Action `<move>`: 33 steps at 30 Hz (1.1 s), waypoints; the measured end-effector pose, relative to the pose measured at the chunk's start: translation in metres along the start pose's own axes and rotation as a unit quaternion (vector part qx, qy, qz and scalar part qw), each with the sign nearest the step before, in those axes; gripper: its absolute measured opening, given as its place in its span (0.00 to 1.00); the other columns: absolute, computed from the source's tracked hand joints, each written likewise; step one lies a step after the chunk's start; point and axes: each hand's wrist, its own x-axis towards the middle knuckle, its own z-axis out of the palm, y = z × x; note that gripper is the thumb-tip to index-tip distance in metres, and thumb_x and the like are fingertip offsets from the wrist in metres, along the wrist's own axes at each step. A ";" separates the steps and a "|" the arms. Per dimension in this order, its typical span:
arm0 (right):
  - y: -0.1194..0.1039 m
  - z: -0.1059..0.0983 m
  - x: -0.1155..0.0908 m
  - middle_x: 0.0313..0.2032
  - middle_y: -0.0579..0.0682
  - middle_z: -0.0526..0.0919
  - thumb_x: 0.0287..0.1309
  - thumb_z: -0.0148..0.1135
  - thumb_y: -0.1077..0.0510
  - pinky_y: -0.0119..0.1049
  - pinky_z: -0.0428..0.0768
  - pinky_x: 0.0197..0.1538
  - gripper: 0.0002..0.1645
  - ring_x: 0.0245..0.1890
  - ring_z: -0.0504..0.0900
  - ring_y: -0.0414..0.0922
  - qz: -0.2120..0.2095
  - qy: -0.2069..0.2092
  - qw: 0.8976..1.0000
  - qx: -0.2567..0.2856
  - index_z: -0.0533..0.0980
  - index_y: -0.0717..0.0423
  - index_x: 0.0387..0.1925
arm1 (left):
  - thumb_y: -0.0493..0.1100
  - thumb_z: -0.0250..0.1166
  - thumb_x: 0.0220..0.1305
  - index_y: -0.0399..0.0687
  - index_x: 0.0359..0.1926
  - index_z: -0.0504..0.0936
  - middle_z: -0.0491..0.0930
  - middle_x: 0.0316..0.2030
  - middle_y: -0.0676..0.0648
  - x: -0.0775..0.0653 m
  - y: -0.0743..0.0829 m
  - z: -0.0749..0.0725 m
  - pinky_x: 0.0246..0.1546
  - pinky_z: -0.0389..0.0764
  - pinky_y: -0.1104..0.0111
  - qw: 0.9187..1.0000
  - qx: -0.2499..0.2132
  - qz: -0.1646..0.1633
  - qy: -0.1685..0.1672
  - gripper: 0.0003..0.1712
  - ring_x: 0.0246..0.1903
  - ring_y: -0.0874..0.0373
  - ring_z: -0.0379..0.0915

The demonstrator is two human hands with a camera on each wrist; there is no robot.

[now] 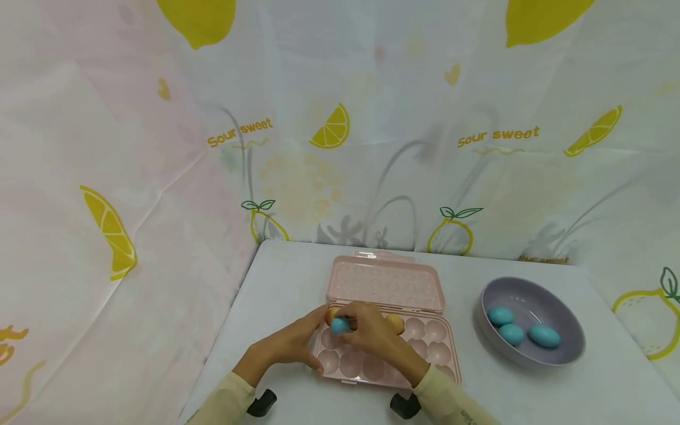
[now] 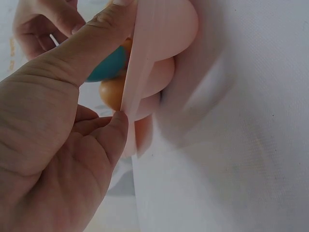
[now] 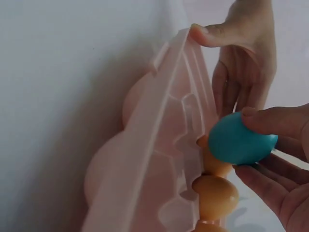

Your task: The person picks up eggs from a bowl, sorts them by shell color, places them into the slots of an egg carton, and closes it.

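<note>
A pink egg carton [image 1: 350,366] lies opened on the table, its lid [image 1: 385,286] folded back behind the cups. My left hand [image 1: 289,343] grips the carton's left side, thumb at the front corner and fingers toward the back. With thumb and fingers, my right hand [image 1: 376,329] pinches a blue egg [image 3: 236,140] over the back left of the carton. Brown eggs [image 3: 217,198] sit in the back row, partly covered by the right hand in the head view; one brown egg [image 1: 395,323] shows to its right. The front cups hold nothing.
A grey-purple bowl [image 1: 536,302] stands on the table to the right, with three blue eggs [image 1: 544,336] in it. Black wrist-camera parts [image 1: 262,403] show beside both sleeves. A lemon-printed cloth [image 1: 372,177] hangs behind and to the sides of the white table [image 1: 287,271].
</note>
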 end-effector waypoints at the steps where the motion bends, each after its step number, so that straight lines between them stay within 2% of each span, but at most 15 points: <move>1: 0.000 0.001 0.000 0.40 0.44 0.83 0.45 0.75 0.66 0.36 0.83 0.46 0.20 0.43 0.80 0.40 0.001 0.002 1.000 -0.007 0.83 0.58 0.44 | 0.49 0.83 0.35 0.45 0.77 0.42 0.52 0.73 0.50 0.000 0.000 0.000 0.70 0.56 0.55 1.000 -0.001 -0.002 0.000 0.75 0.72 0.54 0.48; 6: 0.002 0.009 -0.001 0.41 0.43 0.83 0.44 0.77 0.64 0.37 0.83 0.47 0.21 0.41 0.80 0.39 0.000 0.016 1.000 -0.024 0.83 0.57 0.44 | 0.50 0.83 0.35 0.43 0.77 0.41 0.48 0.75 0.47 0.001 0.000 0.000 0.70 0.55 0.55 1.000 0.003 -0.008 -0.001 0.76 0.73 0.53 0.46; 12: 0.004 0.017 0.001 0.38 0.43 0.85 0.42 0.79 0.62 0.31 0.81 0.47 0.20 0.40 0.80 0.38 -0.023 0.021 0.999 -0.028 0.83 0.56 0.41 | 0.48 0.84 0.35 0.40 0.76 0.41 0.49 0.75 0.45 0.000 0.000 0.000 0.70 0.55 0.56 1.000 0.003 0.003 0.002 0.75 0.72 0.52 0.47; 16: 0.005 0.021 -0.001 0.36 0.40 0.83 0.42 0.79 0.61 0.31 0.80 0.47 0.18 0.39 0.79 0.37 -0.011 0.014 0.999 -0.039 0.84 0.52 0.39 | 0.48 0.83 0.36 0.38 0.76 0.40 0.47 0.75 0.44 0.000 -0.002 0.001 0.71 0.53 0.56 1.000 0.006 -0.004 0.000 0.76 0.73 0.52 0.44; 20: 0.006 0.025 -0.003 0.35 0.39 0.81 0.42 0.78 0.62 0.32 0.79 0.46 0.17 0.38 0.78 0.37 -0.005 0.016 0.999 -0.050 0.83 0.50 0.38 | 0.48 0.84 0.35 0.39 0.76 0.41 0.48 0.75 0.45 0.000 -0.003 0.003 0.70 0.54 0.57 1.000 0.005 -0.006 0.002 0.76 0.73 0.54 0.46; 28: 0.008 0.031 -0.005 0.36 0.38 0.83 0.46 0.76 0.62 0.29 0.79 0.46 0.15 0.38 0.76 0.36 0.010 0.006 0.999 -0.048 0.83 0.53 0.39 | 0.49 0.83 0.35 0.40 0.76 0.41 0.48 0.75 0.45 0.001 -0.002 0.003 0.70 0.55 0.57 1.000 0.011 -0.022 -0.001 0.76 0.72 0.53 0.47; 33: 0.009 0.033 -0.005 0.34 0.37 0.82 0.48 0.75 0.62 0.26 0.78 0.42 0.13 0.35 0.75 0.35 0.009 0.003 0.999 -0.054 0.84 0.53 0.38 | 0.50 0.83 0.36 0.40 0.76 0.41 0.48 0.75 0.45 0.001 -0.002 0.003 0.70 0.55 0.56 1.000 0.011 -0.030 -0.001 0.75 0.73 0.53 0.46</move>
